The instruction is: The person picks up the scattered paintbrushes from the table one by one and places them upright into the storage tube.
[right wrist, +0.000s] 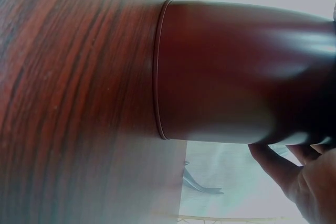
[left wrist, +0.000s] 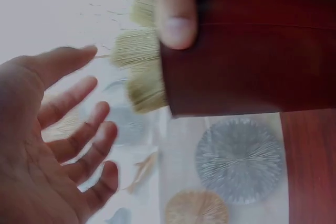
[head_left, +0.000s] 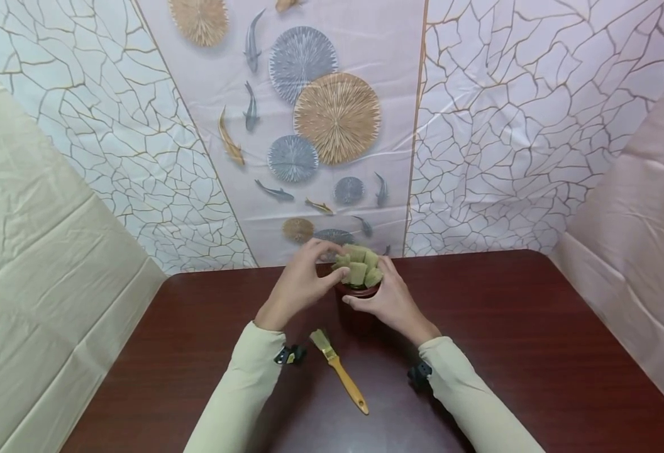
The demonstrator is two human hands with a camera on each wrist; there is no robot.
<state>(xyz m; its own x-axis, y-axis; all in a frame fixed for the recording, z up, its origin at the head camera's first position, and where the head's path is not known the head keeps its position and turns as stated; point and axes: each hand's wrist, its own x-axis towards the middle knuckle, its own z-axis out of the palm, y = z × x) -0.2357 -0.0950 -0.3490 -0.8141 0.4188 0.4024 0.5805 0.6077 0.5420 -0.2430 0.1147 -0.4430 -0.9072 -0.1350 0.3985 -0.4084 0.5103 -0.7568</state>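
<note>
A dark red cylindrical cup [left wrist: 252, 61] stands upright on the table, with several paintbrushes [head_left: 357, 272] in it, their pale bristles up. Their handles are hidden inside. My right hand [head_left: 393, 302] grips the cup near its rim; in the right wrist view its fingers [right wrist: 275, 166] lie along the side. Beside the bristles hovers my left hand [head_left: 304, 277], fingers spread and slightly bent, holding nothing. In the left wrist view a gap separates most of its fingers from the bristles, and one thin stray bristle reaches the thumb tip.
One loose paintbrush [head_left: 343, 376] with a yellow handle lies on the dark red wooden table [head_left: 496, 340], between the forearms. Behind the table's far edge hangs a patterned backdrop [head_left: 337, 119]. Beige cloth [head_left: 43, 302] borders the left side, and similar cloth the right.
</note>
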